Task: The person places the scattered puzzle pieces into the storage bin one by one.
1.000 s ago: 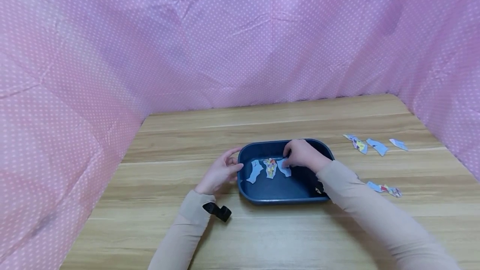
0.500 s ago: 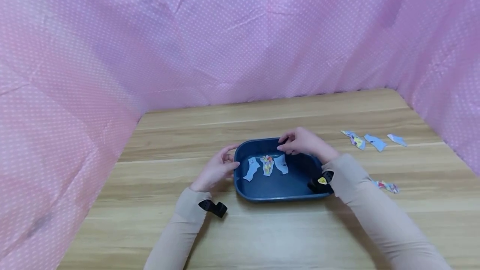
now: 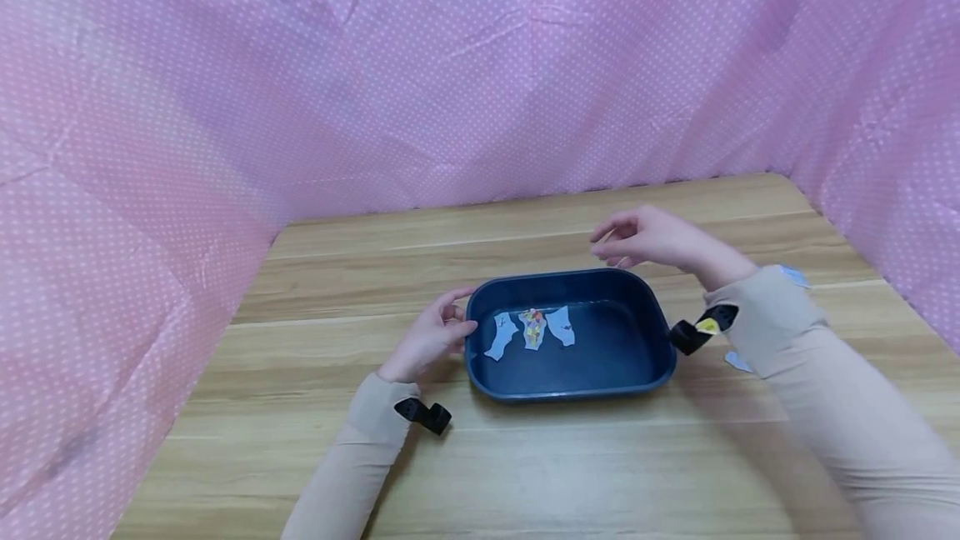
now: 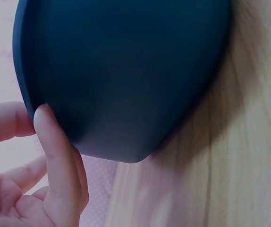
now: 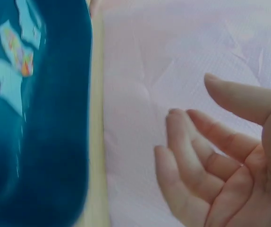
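A dark blue tray (image 3: 600,361) lies on the table with three torn paper pieces in a row on its left side. The left piece (image 3: 501,337) and the right piece (image 3: 560,326) are light blue; the middle piece (image 3: 532,330) has a colourful print. At the tray's left end my left hand (image 3: 426,342) pinches the rim, thumb and a finger on either side of it, as the left wrist view shows. My right hand (image 3: 663,242) hovers beyond the tray's back right corner. Its fingers (image 5: 182,156) are loosely bent and nothing lies between them and the thumb.
More torn pieces lie on the wooden table (image 3: 525,473) at the right, mostly hidden by the right arm: a blue scrap (image 3: 793,276) and another scrap (image 3: 738,362) show. A pink dotted cloth (image 3: 450,90) hangs behind the table and along its sides.
My right hand has let go of the right-hand blue paper piece, leaving it in the tray, and has moved up and right out over the tray's back edge. The left hand stays at the rim.
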Tool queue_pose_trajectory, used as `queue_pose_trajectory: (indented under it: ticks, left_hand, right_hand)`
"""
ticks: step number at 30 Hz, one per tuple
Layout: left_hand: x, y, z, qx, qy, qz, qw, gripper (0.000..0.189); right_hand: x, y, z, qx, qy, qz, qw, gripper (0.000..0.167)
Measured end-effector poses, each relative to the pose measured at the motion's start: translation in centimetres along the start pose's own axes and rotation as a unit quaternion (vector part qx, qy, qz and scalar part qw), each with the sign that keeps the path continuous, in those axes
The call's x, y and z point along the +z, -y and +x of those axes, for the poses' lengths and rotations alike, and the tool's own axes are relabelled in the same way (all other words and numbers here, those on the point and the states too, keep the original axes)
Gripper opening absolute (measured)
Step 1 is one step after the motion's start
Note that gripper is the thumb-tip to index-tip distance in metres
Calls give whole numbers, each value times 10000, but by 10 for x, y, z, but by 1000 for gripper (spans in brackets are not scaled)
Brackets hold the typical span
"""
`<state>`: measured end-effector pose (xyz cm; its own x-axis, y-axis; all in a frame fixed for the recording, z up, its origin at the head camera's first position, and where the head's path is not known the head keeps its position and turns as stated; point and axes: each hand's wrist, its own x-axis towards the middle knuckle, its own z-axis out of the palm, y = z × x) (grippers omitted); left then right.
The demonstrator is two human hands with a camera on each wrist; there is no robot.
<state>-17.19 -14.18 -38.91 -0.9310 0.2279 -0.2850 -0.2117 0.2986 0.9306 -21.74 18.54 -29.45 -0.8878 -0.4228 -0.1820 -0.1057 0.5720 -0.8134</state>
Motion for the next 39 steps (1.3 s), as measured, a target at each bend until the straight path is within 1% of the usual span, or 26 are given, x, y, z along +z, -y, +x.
queue_pose_trajectory:
  ticks: [4, 8, 11, 14, 19, 24, 26, 31, 33, 36, 39]
  left_hand:
    - [-1, -1, -1, -41, -32, 13, 10000, 54]
    - [0, -1, -1, -53, -30, 57, 10000, 54]
    - [0, -1, -1, -57, -38, 86, 9999, 54]
    - [1, 0, 0, -77, -44, 119, 9999, 55]
    - [1, 0, -1, -81, -51, 86, 9999, 55]
    - [2, -2, -4, -79, -76, 54, 9999, 55]
    - [2, -2, -4, -81, -64, 59, 9999, 55]
    - [1, -2, -4, -93, -63, 35, 9999, 54]
    - [1, -2, -4, -103, -81, 85, 9999, 54]
    - [0, -2, -5, -114, -99, 162, 9998, 53]
    - [1, -2, -5, -100, -101, 176, 9997, 53]
  right_hand:
    - [-20, -2, -13, -6, -244, -195, 9995, 39]
    - [-38, -12, -29, 41, -484, -507, 9975, 38]
    - [-52, -25, -42, 138, -545, -831, 9950, 40]
    - [-64, -41, -56, 200, -542, -1042, 9929, 40]
    - [-77, -68, -79, 214, -617, -1299, 9894, 37]
    - [-81, -93, -100, 237, -727, -1666, 9831, 36]
    - [-80, -103, -106, 189, -764, -1717, 9820, 36]
    - [-79, -122, -119, 47, -846, -1647, 9827, 38]
    - [-77, -127, -123, -9, -890, -1556, 9838, 36]
    - [-72, -136, -128, -169, -939, -1330, 9865, 35]
    - [-63, -145, -132, -222, -867, -1166, 9891, 37]
